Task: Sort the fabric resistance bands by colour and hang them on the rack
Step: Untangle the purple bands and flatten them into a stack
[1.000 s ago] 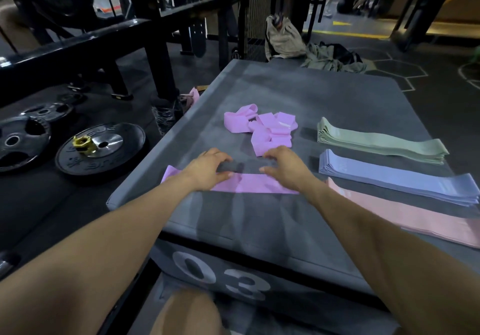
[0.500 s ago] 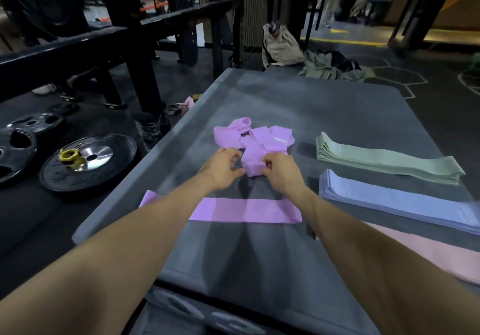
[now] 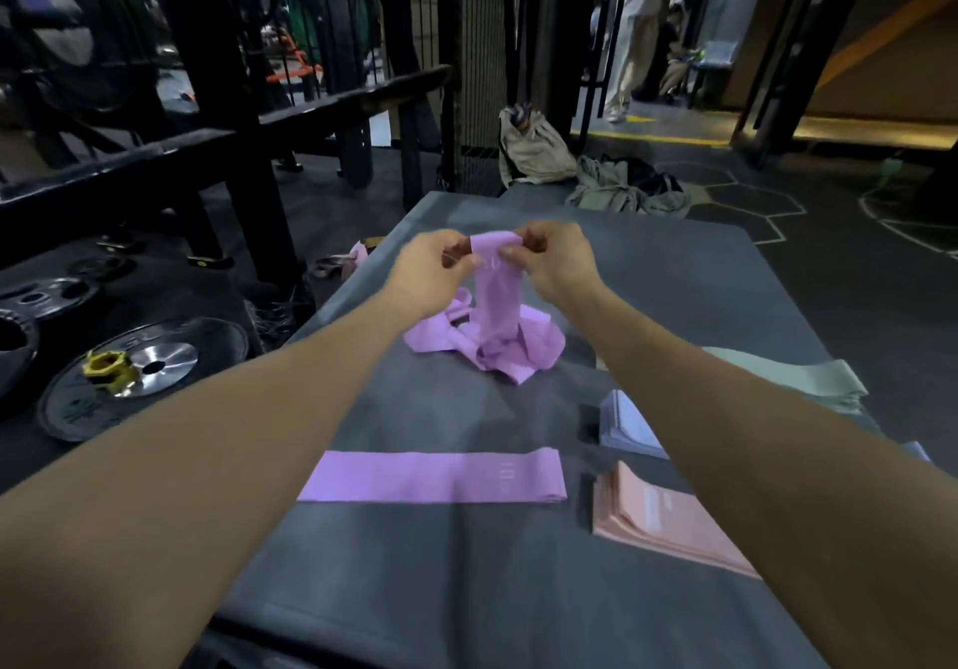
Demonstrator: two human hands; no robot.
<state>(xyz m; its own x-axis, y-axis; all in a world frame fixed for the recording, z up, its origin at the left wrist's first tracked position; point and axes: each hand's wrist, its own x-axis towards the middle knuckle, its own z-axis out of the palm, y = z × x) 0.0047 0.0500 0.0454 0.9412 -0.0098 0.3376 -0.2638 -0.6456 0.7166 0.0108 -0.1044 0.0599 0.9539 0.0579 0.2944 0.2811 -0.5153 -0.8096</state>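
Note:
My left hand (image 3: 433, 266) and my right hand (image 3: 552, 261) both pinch the top of one purple band (image 3: 495, 295), which hangs down from my fingers. Its lower end reaches a loose heap of purple bands (image 3: 523, 349) on the grey box top (image 3: 700, 295). One purple band (image 3: 433, 476) lies flat and straight near me. To the right sit folded stacks: green bands (image 3: 808, 378), blue bands (image 3: 624, 422) and pink bands (image 3: 658, 515), each partly hidden by my right forearm.
A black steel rack (image 3: 217, 113) stands to the left. Weight plates (image 3: 140, 373) with a yellow collar (image 3: 106, 368) lie on the floor below it. A beige bag (image 3: 534, 147) and clothes (image 3: 622, 189) lie beyond the box. A person stands far back.
Both hands left the flat purple band, reached to the heap, and lifted one purple band up from it. The view tilted upward.

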